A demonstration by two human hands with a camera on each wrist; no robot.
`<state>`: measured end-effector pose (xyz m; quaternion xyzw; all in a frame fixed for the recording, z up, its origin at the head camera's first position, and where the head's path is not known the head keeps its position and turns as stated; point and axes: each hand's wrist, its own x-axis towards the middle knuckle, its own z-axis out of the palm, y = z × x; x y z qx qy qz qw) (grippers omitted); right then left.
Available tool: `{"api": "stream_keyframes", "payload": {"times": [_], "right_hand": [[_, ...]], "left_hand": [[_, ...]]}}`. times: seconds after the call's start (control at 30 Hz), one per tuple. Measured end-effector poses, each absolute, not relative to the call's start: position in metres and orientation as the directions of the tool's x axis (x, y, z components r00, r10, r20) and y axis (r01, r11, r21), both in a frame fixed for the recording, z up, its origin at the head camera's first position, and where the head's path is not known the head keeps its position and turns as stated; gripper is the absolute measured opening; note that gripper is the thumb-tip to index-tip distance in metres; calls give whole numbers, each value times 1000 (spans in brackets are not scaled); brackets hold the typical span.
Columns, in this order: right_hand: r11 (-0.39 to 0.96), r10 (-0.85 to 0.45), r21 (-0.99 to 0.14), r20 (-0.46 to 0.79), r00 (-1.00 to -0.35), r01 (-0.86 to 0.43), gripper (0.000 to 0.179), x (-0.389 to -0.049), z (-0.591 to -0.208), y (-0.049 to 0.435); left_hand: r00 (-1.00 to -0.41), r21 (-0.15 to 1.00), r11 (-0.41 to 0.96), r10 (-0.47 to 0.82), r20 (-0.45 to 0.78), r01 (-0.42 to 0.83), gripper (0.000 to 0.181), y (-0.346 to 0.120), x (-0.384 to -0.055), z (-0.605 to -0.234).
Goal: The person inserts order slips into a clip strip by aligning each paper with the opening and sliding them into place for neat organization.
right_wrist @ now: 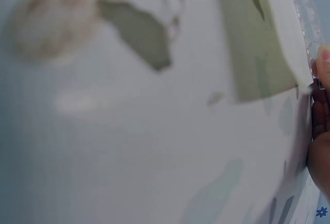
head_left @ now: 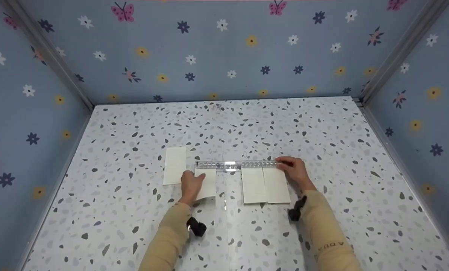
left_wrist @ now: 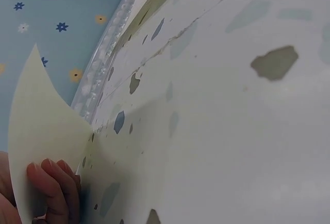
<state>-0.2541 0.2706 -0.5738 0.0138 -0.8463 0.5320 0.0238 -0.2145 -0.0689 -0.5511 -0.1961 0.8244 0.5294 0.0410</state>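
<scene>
While the left hand (head_left: 191, 185) pinches the paper (head_left: 207, 186) by its left edge, the right hand (head_left: 296, 171) grips the end of the ruler (head_left: 252, 164), which stretches leftward from it. Paper looks limp, easily creased, best held by edges; the ruler seems light, stiff, slippery.

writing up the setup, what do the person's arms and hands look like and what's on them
The left hand and right hand are gloveless. The left sleeve and right sleeve are long and tan, the right with dark lettering. A small black device sits at the left wrist, another at the right.
</scene>
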Motion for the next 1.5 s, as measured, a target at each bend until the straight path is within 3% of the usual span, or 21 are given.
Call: {"api": "stream_keyframes", "payload": {"times": [0.23,1.07,1.27,1.5], "right_hand": [[456,-5,-889,45,-999,-42,21,-254,-574,272],[421,-9,-906,43,-999,-42,24,-255,-575,271],[439,-6,-898,28,-1000,-28,23,-255,-574,272],[429,-23,-900,77,-997,-80,22,-253,-573,272]], "left_hand": [[-929,864,380,-291,-228,-331,32,-66,-215,-552],[-927,851,388,-266,-263,-353,38,-59,-218,-554],[-939,866,388,-263,-223,-315,33,-56,-218,-554],[-941,872,380,-257,-221,-309,36,-53,-217,-553]]}}
